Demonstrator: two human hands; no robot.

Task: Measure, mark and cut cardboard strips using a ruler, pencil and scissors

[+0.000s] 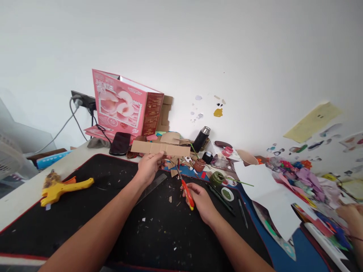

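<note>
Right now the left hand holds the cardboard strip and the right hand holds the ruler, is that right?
Not quite. In the head view the right hand holds scissors with red handles, not the ruler; the ruler lies on the black mat beside the left forearm. The left hand does hold the cardboard strip.

Plain brown cardboard strip [160,148], red-and-yellow-handled scissors [187,194], black desk mat [85,204] edged red, yellow glue gun [61,189], pink printed carton [121,104].
</note>
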